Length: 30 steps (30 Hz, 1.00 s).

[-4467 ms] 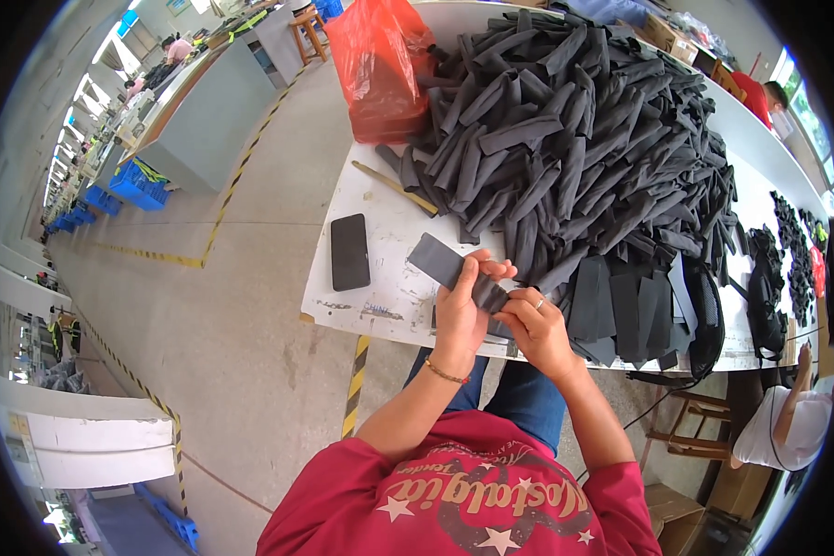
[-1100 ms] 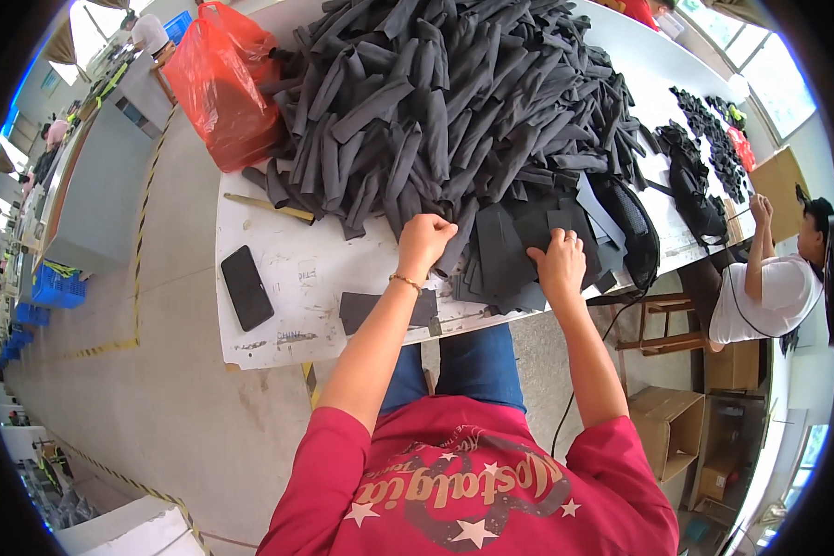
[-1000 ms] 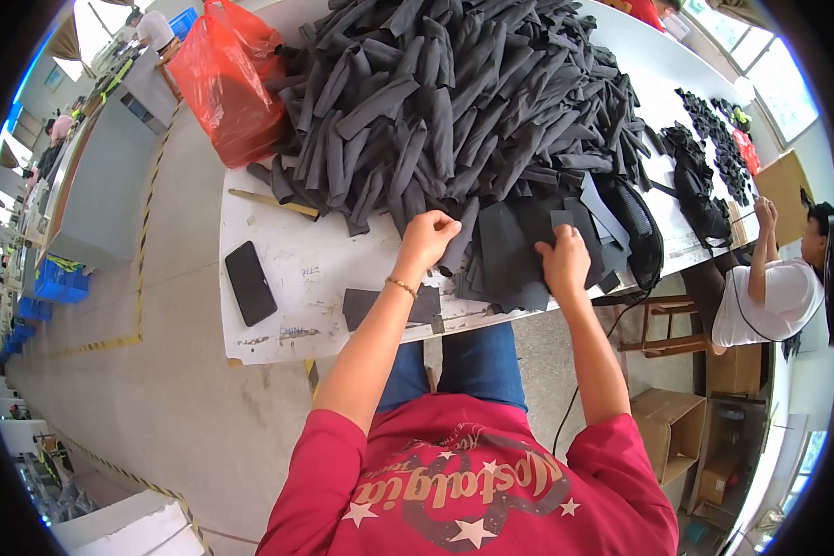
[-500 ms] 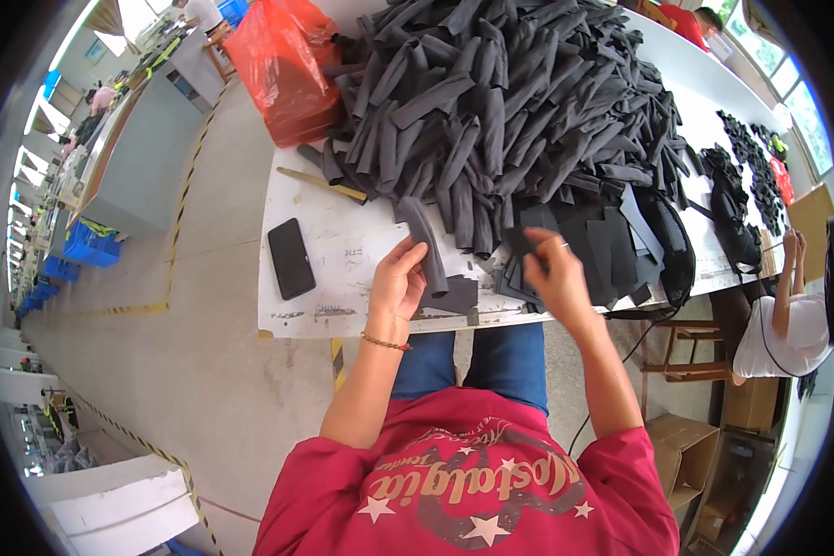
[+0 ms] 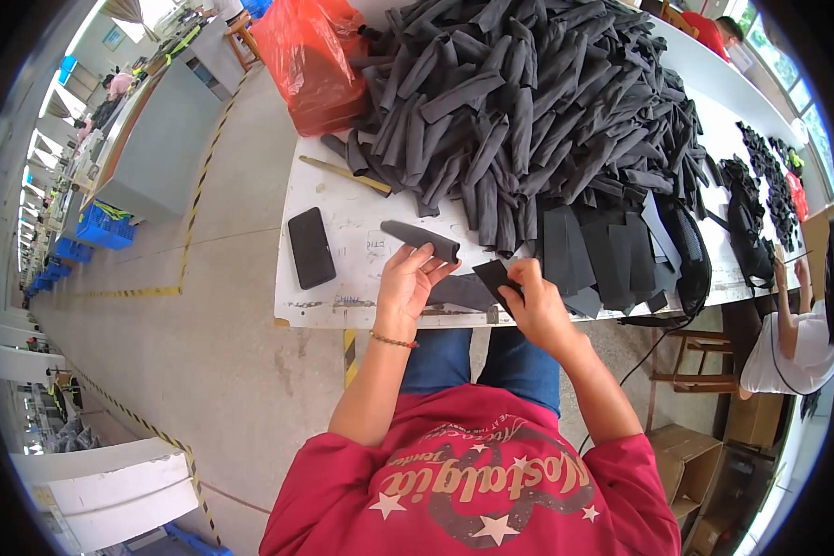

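Observation:
My left hand (image 5: 410, 283) holds a dark grey rolled fabric tube (image 5: 417, 240), thumb and fingers around its near right end. The tube lies slantwise above the table, its open end toward my right hand. In my right hand (image 5: 539, 304) a small black rectangular sheet (image 5: 493, 276) is pinched between thumb and fingers, a short gap from the tube. Beneath the hands, a flat dark grey fabric piece (image 5: 461, 293) rests near the table's front edge. Several flat black sheets (image 5: 612, 259) lie overlapping right of my right hand. A large heap of dark grey fabric tubes (image 5: 528, 120) rises beyond both hands.
A black phone (image 5: 311, 247) and a yellowish strip (image 5: 343, 174) lie on the white table (image 5: 343, 304) at left. Behind them sits a red plastic bag (image 5: 310, 69). A black mesh-like item (image 5: 688, 250) is at right, near a seated co-worker (image 5: 788, 343) and a wooden stool (image 5: 695, 361).
My right hand has come away from the black sheets toward my left, now with one sheet in it. The tube in my left hand has turned from near upright to slanting sideways.

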Each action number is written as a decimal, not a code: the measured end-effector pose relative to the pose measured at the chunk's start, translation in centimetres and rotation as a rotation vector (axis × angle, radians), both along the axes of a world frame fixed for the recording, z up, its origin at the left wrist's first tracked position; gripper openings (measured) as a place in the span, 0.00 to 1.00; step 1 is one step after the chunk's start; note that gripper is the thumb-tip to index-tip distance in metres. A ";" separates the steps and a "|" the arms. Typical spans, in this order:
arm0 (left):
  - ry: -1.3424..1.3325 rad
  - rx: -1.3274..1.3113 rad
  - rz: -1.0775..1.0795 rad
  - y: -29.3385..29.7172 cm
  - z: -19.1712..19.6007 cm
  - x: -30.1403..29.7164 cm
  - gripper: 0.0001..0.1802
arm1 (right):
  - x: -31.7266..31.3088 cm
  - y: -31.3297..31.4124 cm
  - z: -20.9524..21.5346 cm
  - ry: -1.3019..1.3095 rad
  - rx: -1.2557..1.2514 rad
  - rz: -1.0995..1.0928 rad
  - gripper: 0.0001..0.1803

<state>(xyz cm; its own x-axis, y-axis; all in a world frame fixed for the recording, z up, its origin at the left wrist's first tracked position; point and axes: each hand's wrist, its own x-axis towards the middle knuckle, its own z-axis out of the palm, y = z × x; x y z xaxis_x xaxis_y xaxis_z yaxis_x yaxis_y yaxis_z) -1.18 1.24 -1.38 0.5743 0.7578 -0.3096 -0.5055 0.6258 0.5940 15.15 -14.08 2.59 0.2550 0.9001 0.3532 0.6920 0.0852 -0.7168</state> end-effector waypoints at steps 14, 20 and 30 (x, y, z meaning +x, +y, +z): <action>-0.100 -0.093 -0.051 -0.1 -0.4 0.3 0.09 | 0.0 1.1 2.5 0.336 -0.077 0.087 0.08; -0.038 -0.050 -0.011 0.2 -0.7 -0.3 0.09 | -0.2 1.1 2.1 0.090 -0.152 0.120 0.11; -0.035 -0.033 -0.039 0.1 0.2 0.0 0.11 | -0.8 1.6 2.5 -0.151 0.028 0.047 0.26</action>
<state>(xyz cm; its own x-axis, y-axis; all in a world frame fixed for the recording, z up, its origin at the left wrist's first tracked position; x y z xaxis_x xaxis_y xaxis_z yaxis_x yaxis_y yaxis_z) -1.21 1.38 -1.22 0.6141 0.7243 -0.3134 -0.5003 0.6644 0.5552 14.31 -12.49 5.10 0.1549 0.8992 0.4093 0.7866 0.1384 -0.6018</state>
